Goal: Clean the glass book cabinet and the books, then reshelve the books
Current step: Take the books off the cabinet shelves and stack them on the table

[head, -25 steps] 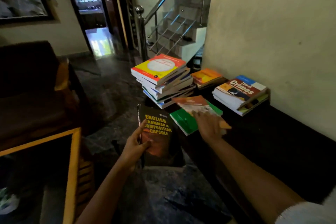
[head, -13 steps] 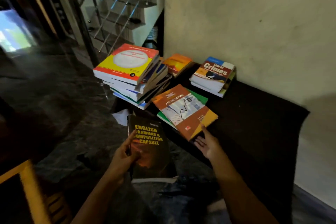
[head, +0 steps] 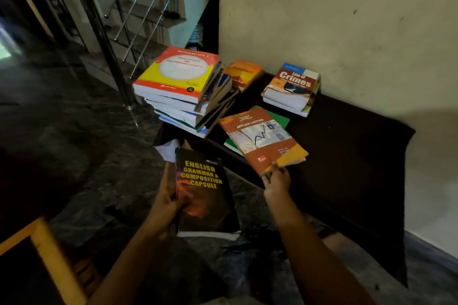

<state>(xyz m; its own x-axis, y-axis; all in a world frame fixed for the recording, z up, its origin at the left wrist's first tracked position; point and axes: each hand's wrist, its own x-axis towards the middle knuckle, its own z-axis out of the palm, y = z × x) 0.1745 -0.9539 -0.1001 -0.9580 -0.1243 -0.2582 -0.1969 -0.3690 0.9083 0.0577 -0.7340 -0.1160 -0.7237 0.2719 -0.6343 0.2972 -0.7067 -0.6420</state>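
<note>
Two books are handled at once. The Applied Costing book (head: 262, 138) is caught at its near corner only by the right hand (head: 276, 181). The thumb is laid on the cover and the fingers are curled under the edge, which is a pinch as far as can be seen; the underside is hidden. Beyond the pinch the book lies tilted across a green book (head: 280, 117), both on the dark cloth (head: 359, 156) of a low surface. The English Grammar book (head: 205, 193) is held left of that pinch, off the cloth and over the floor. It is gripped by the left hand (head: 166, 205) along its spine edge, thumb pressed on the cover, fingers wrapped behind.

Risks, as judged:
- Corner pinch: if the book is lifted so, its whole weight is hung from one soft, frayed-looking corner. The cover may be creased or torn, or the book let slip.
- Green book: it may be dragged toward the cloth's edge if the upper book is pulled rather than lifted.
- Grammar book: its free edge is unsupported, so it could be levered out of the one-sided grip.
- Tall stack (head: 183, 106), beyond and left of the pinch, topped by a Mathematics book (head: 178, 73): it is fanned out and looks to overhang. One knock may spill it.
- Orange book (head: 244, 73) and Law of Crimes pile (head: 292, 86), farther beyond, near the wall: little risk is seen.
</note>
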